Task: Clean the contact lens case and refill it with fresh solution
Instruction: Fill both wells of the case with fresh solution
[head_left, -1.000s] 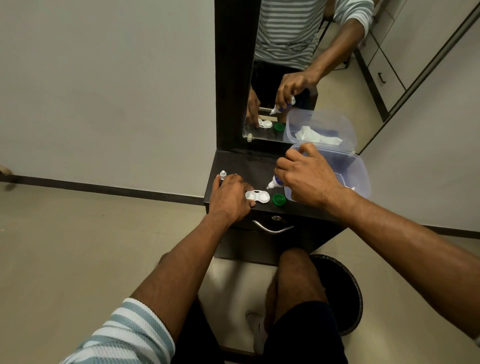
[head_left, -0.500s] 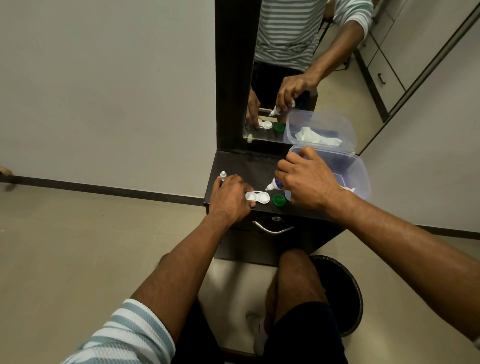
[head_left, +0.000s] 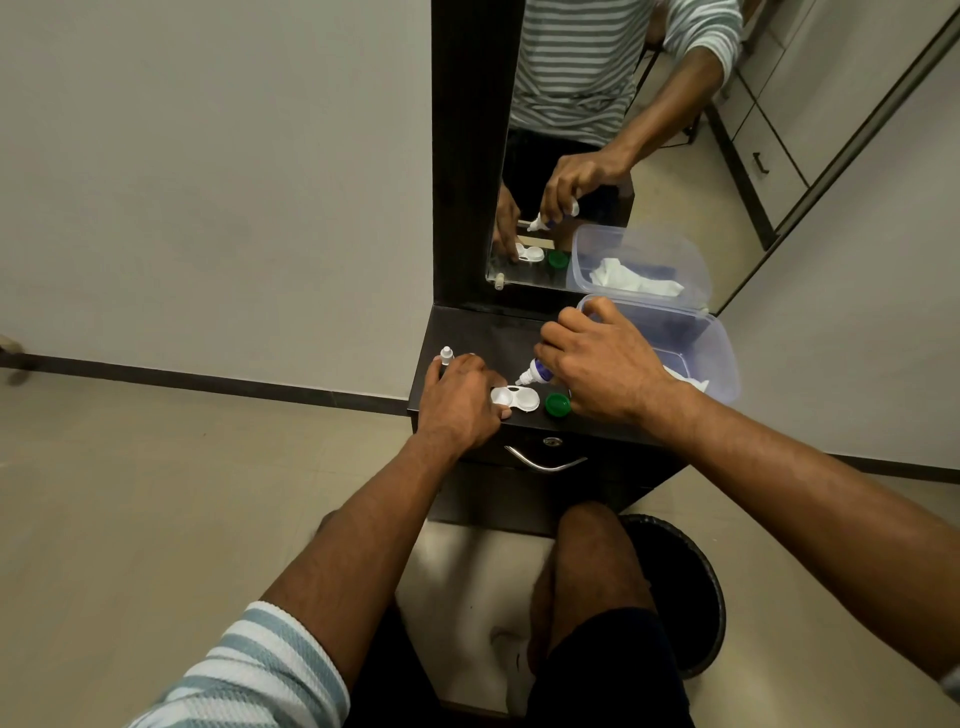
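Right hand (head_left: 602, 364) grip tips solution bottle (head_left: 535, 371) lower; left hand (head_left: 460, 402) (unmoved) pinches case (head_left: 517, 399).

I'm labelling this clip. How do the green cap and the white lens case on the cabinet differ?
The green cap is a single small round piece; the white lens case is wider, with two joined round wells. The cap lies free, untouched; the case is held at its left end by the left hand. The case sits under the bottle's nozzle; the cap sits beside it. Both rest on the dark cabinet top.
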